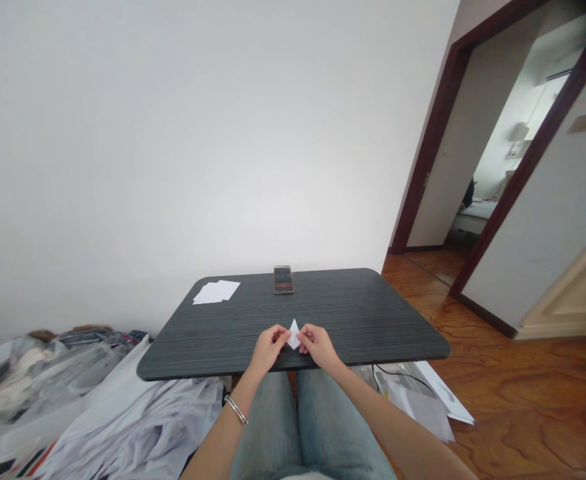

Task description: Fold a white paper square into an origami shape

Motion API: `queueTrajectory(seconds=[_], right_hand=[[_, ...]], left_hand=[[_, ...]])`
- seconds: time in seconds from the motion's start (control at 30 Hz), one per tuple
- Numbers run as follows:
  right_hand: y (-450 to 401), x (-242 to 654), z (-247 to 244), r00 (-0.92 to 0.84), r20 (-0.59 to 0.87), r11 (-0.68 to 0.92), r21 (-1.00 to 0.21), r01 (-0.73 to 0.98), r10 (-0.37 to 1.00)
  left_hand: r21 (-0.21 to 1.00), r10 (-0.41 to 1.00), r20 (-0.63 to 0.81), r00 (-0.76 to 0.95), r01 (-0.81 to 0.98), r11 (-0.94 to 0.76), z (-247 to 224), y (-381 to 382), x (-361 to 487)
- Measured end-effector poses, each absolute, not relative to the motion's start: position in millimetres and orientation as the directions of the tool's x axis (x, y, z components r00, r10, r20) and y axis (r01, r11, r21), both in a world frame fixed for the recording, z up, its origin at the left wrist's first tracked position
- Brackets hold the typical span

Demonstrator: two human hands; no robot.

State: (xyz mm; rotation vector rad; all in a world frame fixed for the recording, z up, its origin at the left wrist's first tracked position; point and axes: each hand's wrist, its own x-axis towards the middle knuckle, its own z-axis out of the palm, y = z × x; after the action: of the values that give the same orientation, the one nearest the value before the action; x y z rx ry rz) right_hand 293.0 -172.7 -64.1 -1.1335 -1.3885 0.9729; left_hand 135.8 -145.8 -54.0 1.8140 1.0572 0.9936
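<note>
Between my two hands, close to the near edge of the dark table (343, 313), is a small white folded paper (294, 333) shaped like a kite, its point turned away from me. My left hand (271, 343) pinches its left corner between thumb and fingers. At the opposite corner, my right hand (317, 343) grips it the same way, fingers curled. Fine creases on the paper are too small to make out.
White paper sheets (217, 291) lie at the table's far left. A phone (283, 280) stands at the back middle. Bagged clothing (73, 360) and white cloth (137, 427) are heaped on the left. Flat white items and a cable (413, 375) lie below the table's right side.
</note>
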Motion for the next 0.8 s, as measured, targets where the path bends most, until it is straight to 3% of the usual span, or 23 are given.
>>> queueTrajectory(seconds=[0.43,0.8], right_hand=[[-169.7,293.2,-62.7,0.018,0.237,0.232,-0.962,0.146,0.971],[-168.7,289.2,-63.6,0.015,0.279,0.263,-0.920,0.291,0.960]], left_hand=[[0.910,0.893,0.284,0.349,0.195,-0.366,-46.6,-138.2,144.5],[0.954,0.899,0.239,0.368,0.084,-0.288,-53.6,-126.3,148.4]])
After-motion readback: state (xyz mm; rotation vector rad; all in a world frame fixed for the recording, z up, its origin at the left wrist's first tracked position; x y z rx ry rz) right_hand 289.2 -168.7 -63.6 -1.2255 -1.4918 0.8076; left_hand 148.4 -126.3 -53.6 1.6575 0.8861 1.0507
